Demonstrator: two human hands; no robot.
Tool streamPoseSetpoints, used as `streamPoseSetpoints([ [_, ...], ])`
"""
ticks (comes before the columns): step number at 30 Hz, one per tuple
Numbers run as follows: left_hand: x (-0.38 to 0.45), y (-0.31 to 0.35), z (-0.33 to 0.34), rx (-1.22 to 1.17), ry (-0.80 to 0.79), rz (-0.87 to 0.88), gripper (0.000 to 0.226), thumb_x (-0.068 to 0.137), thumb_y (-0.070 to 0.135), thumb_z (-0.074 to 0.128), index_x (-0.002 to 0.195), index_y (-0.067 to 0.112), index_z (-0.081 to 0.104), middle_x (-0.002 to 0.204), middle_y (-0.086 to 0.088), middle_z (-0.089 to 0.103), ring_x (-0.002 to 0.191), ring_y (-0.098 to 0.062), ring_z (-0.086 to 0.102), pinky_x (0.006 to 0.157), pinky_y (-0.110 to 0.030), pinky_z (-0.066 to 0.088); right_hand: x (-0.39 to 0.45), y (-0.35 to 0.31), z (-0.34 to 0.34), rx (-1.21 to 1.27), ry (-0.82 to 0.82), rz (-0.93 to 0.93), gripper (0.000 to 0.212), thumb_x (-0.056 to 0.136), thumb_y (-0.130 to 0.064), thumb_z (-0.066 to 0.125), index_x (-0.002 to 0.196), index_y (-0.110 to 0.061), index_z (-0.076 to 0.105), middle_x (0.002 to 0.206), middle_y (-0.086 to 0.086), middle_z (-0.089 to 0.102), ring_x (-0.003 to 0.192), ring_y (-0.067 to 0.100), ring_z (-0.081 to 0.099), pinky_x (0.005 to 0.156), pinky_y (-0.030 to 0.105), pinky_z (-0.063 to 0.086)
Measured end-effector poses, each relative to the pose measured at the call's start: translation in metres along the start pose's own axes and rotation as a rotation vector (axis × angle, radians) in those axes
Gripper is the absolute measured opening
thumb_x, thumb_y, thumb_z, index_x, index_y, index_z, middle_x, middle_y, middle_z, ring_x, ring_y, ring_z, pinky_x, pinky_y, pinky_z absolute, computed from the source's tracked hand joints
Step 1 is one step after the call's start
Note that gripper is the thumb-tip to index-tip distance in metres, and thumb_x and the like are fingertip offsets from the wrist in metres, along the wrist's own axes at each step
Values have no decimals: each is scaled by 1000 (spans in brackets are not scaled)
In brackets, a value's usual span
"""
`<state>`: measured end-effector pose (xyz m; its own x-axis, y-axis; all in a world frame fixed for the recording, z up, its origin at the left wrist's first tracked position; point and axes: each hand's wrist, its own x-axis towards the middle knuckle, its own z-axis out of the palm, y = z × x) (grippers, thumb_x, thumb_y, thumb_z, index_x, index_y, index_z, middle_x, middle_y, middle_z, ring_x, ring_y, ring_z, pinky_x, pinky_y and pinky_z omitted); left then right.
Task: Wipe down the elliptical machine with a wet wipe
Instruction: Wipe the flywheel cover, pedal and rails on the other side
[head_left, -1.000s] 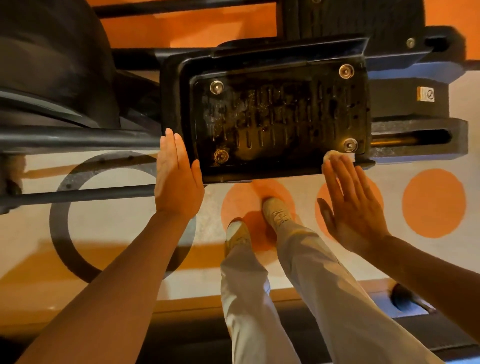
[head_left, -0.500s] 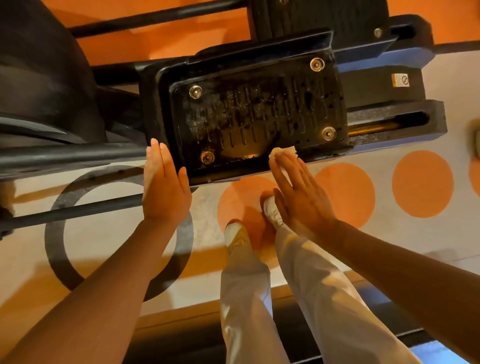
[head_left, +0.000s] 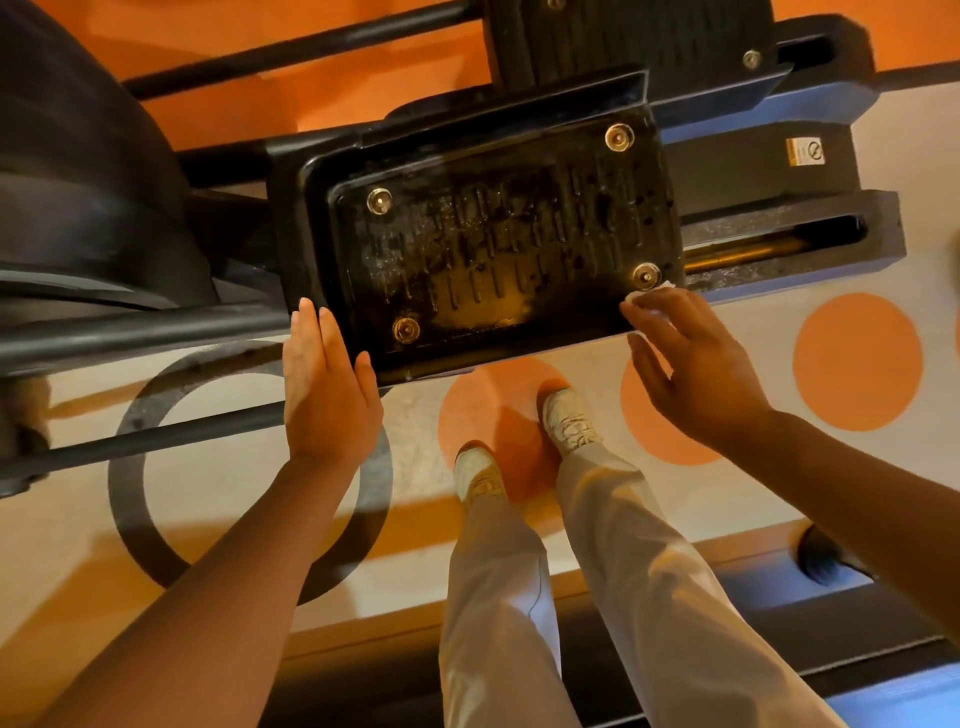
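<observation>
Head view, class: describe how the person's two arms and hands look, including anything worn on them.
Both forearms are bare, with no sleeves in view. The left hand and right hand wear no gloves; no rings, watch or bands are visible.

A small warning sticker (head_left: 805, 151) sits on the black frame of the elliptical machine (head_left: 753, 171), just right of the foot pedal (head_left: 498, 249). It shows a crossed-circle prohibition sign; its wording is too small to read.
</observation>
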<state>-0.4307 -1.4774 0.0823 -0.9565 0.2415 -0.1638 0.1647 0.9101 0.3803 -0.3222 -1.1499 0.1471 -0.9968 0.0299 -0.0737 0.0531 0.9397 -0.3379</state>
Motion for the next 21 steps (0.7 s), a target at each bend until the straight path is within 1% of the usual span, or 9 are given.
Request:
streamPoseSetpoints([
  [3,-5,14,2,44,-70,145,55,106,32,33,149,-2,35,158,-20,28,147,-35,25,120,-49,21,22,7,-12,87,-103,5,29,95,-22,56,118,-8,67,115,12,62,99,25,63,78,20,45],
  [6,-7,41,8,9,-155,246,59,105,38,24,150,2,35,160,-16,27,149,-30,20,122,-44,14,42,22,-23,145,-215,14,26,92,-16,64,116,-9,69,115,13,63,99,24,62,78,10,34],
  [8,-6,61,12,-12,-170,284,59,105,39,23,150,3,35,160,-15,27,149,-29,22,122,-42,13,51,30,-31,191,-254,36,24,92,-19,65,113,-9,71,119,14,63,103,24,62,79,11,37],
  [11,-2,89,15,-48,-197,288,63,105,44,17,150,4,35,160,-13,28,149,-28,22,122,-39,9,58,37,-43,298,-310,118,26,90,-21,66,110,-6,71,115,13,67,99,23,64,84,25,50],
  [14,6,113,17,-70,-221,279,68,104,49,11,151,6,34,160,-12,28,150,-27,22,121,-35,7,66,43,-49,357,-298,108,26,92,-19,63,112,-5,70,109,9,67,95,16,59,79,5,42],
  [16,12,126,20,-74,-229,279,65,103,46,14,152,6,33,161,-11,27,150,-25,21,122,-34,6,77,51,-48,304,-200,-15,23,93,-16,61,110,-3,70,109,14,67,96,22,62,80,-2,36],
  [17,15,132,21,-82,-232,268,65,103,45,15,152,6,31,161,-10,26,151,-24,19,122,-32,4,84,58,-46,241,-150,-92,25,94,-18,60,111,-3,70,111,15,67,100,25,62,84,0,35],
  [19,23,144,24,-121,-254,192,64,103,45,15,155,9,25,163,-7,20,152,-20,12,121,-27,-1,98,74,-40,114,-73,-218,29,94,-20,53,114,-4,68,118,16,65,107,31,61,92,19,42],
  [21,29,152,29,-166,-262,95,62,103,44,16,156,11,18,165,-4,13,153,-16,4,120,-24,-4,104,90,-32,-2,-59,-344,32,94,-17,50,118,-2,66,123,19,62,112,37,60,91,34,46],
])
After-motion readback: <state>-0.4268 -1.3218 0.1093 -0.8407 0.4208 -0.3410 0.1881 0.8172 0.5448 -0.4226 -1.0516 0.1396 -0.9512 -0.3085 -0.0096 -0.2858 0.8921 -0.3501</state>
